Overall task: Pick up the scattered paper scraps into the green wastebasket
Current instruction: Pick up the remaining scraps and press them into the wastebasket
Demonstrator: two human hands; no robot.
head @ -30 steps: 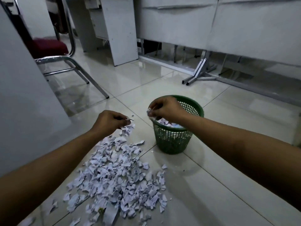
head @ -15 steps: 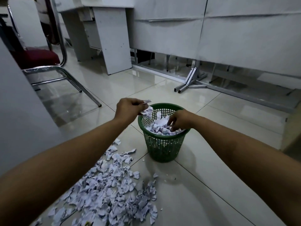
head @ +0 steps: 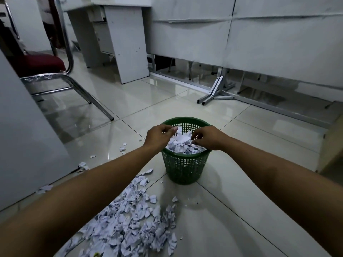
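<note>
Head cam: both hands over green wastebasket (head: 182,165), which stands on tiled floor (head: 250,210), nearly full w/ scraps. Left hand (head: 158,135) fingers curled, pinching a white scrap (head: 179,131) at rim. Right hand (head: 208,138) fingers loosely bent, tips apart over contents; can't tell if holding anything. Scattered paper scraps (head: 133,225) piled on floor, just left-front of basket. Red chair (head: 42,64) far left.
</note>
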